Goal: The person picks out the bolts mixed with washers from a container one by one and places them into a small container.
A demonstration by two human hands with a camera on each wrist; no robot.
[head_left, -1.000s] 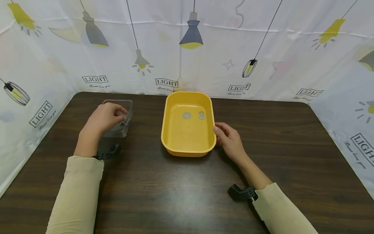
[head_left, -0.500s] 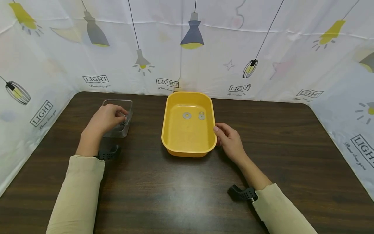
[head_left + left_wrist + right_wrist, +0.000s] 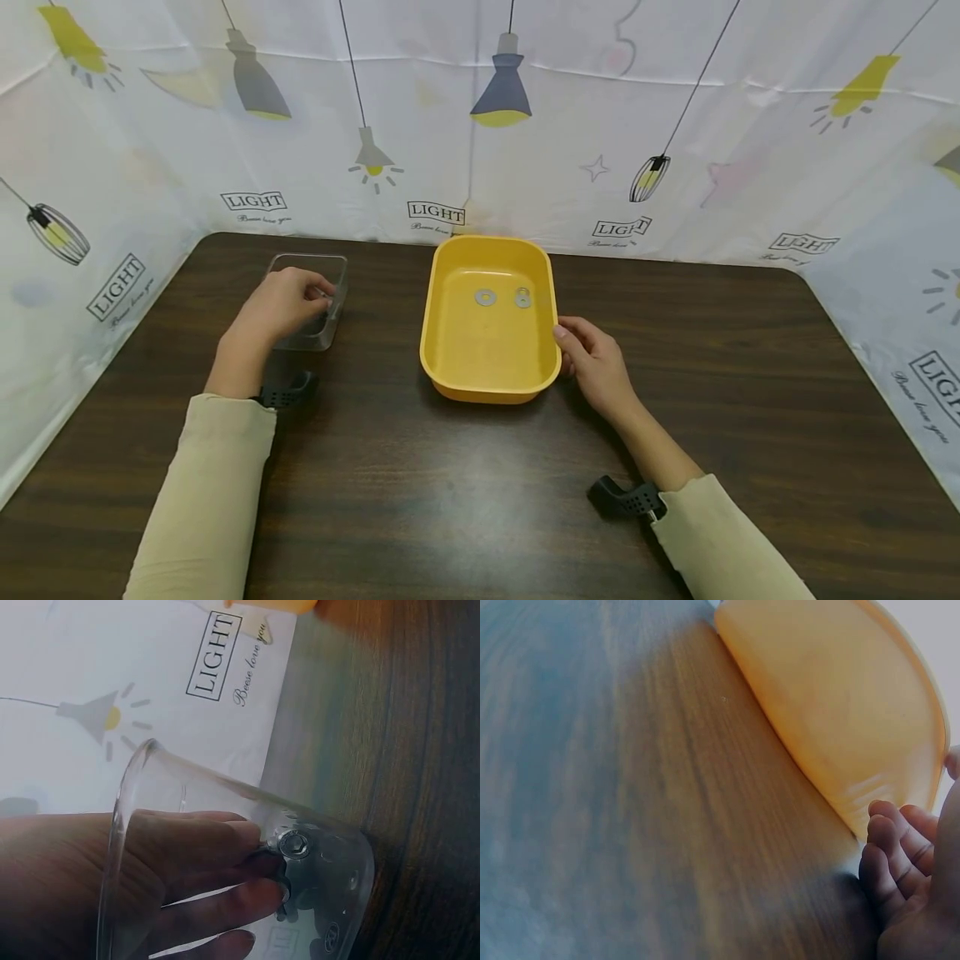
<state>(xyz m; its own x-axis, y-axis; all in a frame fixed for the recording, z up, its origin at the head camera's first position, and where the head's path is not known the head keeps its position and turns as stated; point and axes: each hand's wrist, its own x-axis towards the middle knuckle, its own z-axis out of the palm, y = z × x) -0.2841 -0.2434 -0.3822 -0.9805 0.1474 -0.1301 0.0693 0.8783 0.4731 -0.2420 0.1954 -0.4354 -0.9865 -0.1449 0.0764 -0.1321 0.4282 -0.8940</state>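
Note:
My left hand (image 3: 279,307) reaches into a clear plastic box (image 3: 334,321) on the left of the table. In the left wrist view, its fingertips touch small metal hardware, including a socket-head screw (image 3: 294,844); whether they pinch a piece cannot be told. At the middle stands a yellow bin (image 3: 487,358) holding a flat washer (image 3: 485,297) and, farther right, another washer (image 3: 522,302) with a small ring beside it. My right hand (image 3: 596,362) holds the bin's right rim, thumb on top and curled fingers against the outer wall.
A dark wood-grain table (image 3: 450,492) carries both containers. Behind it and along its sides hangs a white cloth (image 3: 390,75) printed with lamps. Black straps (image 3: 626,497) sit at both wrists.
The head view has shifted slightly, moving the scene a little to the right. My left fingers dip slightly lower in the clear box. The right hand stays on the bin's rim.

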